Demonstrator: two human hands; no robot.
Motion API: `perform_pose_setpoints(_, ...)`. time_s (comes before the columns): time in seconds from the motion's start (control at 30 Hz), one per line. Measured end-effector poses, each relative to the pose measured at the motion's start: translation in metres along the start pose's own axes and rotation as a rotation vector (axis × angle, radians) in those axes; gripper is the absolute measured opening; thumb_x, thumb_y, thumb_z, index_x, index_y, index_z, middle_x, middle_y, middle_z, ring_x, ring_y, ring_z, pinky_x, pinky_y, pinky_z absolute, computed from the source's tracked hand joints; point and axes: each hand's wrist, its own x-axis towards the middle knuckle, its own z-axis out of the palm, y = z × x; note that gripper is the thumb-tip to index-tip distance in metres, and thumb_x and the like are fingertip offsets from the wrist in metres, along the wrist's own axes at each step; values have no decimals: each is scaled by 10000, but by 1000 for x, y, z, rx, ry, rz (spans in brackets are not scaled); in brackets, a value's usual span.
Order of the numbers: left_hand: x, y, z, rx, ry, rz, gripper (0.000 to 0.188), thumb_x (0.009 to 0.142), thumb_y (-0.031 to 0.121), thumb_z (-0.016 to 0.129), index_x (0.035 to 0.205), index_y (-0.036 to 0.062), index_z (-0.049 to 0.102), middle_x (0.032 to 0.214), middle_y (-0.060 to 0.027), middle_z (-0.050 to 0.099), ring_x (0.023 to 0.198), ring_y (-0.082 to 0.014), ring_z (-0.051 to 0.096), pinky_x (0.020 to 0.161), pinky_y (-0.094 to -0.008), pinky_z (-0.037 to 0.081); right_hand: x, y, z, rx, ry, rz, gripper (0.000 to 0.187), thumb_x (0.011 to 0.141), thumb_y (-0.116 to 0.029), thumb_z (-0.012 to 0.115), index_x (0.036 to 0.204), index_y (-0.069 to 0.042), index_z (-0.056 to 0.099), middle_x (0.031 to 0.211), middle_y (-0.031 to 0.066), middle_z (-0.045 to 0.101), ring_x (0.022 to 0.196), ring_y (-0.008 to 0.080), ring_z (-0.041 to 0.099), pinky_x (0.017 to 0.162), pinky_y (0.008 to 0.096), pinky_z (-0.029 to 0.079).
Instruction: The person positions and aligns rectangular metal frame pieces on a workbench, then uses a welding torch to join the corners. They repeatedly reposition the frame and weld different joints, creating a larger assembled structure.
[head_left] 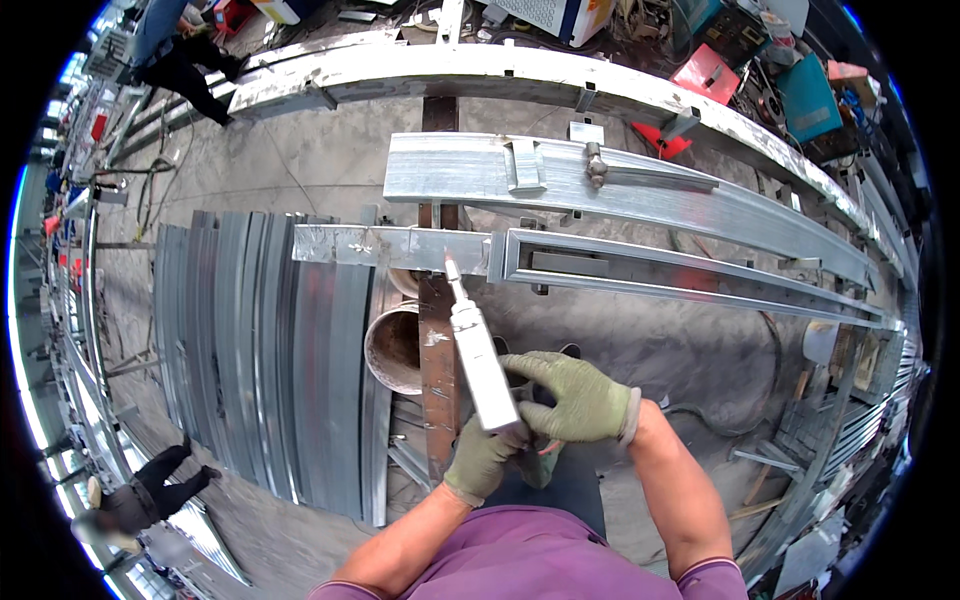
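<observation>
A silver-white boxy laser welding gun with a tapered nozzle and copper-coloured tip points away from me. My left hand, in a green work glove, is closed around its rear end. Beside the gun's right side is my gloved right hand, its thumb and forefinger bent and apart, fingertips close against the gun; its other fingers are partly hidden. The nozzle tip is over the near edge of a flat metal strip. This strip meets the end of a long rectangular metal frame; whether the tip touches it cannot be told.
Left lie several grey metal profiles. A bucket stands beside a rusty beam. Beyond the frame, a hammer lies on a wide metal profile. People stand at far left and lower left.
</observation>
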Motion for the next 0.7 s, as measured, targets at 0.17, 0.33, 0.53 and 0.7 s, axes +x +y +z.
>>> perform_pose_setpoints(0.17, -7, -6, -26, -183, 304, 27, 469, 1007, 173, 794, 1375, -2, 562, 953, -57, 718, 849, -177, 706, 804, -333, 579, 36, 9, -13, -600, 441, 198, 514, 919, -275, 735, 1348, 0, 666, 1237, 212, 729, 1169, 403, 685, 1014, 489, 542)
perform_pose_setpoints(0.33, -10, -12, -50, -243, 367, 61, 381, 1024, 195, 770, 1305, 12, 591, 936, -62, 698, 851, -199, 685, 811, -362, 569, 88, 58, -20, -1095, 235, 267, 417, 919, -377, 768, 1196, -70, 721, 1135, 146, 729, 1114, 334, 691, 960, 488, 535)
perform_pose_setpoints(0.53, -13, -22, -57, -299, 367, 50, 363, 1015, 184, 776, 1288, 17, 603, 939, -78, 693, 853, -204, 684, 811, -373, 575, 104, 74, -43, -1062, 28, 118, 265, 953, -293, 718, 1094, -69, 733, 1095, 149, 713, 1074, 346, 700, 879, 489, 570)
perform_pose_setpoints(0.7, -11, -19, -57, -293, 388, 66, 356, 1009, 182, 781, 1274, 20, 607, 923, -73, 693, 844, -205, 689, 805, -370, 575, 111, 67, -49, -1042, -71, 145, 264, 956, -274, 714, 1099, -53, 728, 1114, 169, 708, 1068, 367, 710, 893, 506, 572)
